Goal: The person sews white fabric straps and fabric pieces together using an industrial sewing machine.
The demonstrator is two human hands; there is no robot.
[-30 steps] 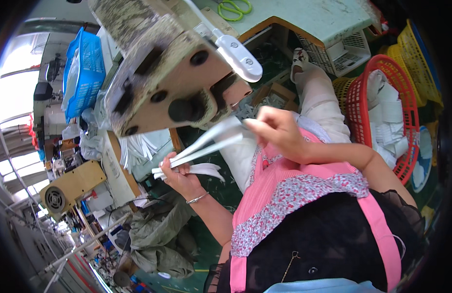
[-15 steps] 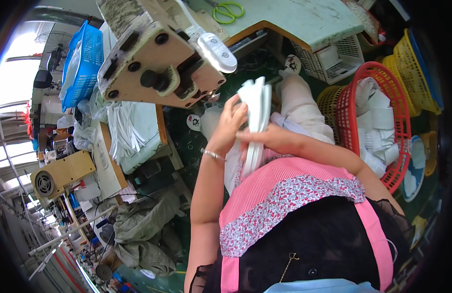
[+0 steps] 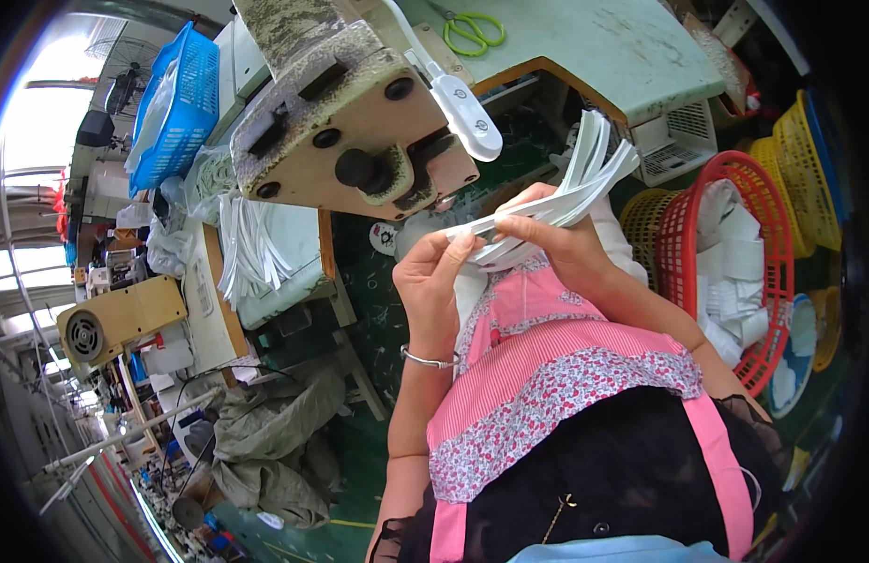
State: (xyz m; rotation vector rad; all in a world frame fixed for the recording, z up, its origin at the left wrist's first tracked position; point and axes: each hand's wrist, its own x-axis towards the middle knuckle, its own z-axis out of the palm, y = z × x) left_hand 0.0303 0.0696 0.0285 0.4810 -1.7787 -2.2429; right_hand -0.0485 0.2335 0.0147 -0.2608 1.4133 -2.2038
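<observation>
A bundle of narrow white strips lies across both my hands above my lap, its loose ends fanning out to the upper right. My left hand, with a silver bangle at the wrist, pinches the bundle's left end between thumb and fingers. Around the middle of the same strips closes my right hand, thumb on top; its fingers are partly hidden beneath them. Just beyond my hands hangs the worn head of a sewing machine, a white lamp attached on its right.
More white strips hang over a side table at left. Green-handled scissors lie on the pale worktable. To my right stands a red basket of rolled white bands, beside yellow baskets. A blue basket sits far left.
The bundle has turned from upright to slanting sideways, its free ends now at the upper right. My hands have moved apart, left hand at one end and right hand along the middle.
</observation>
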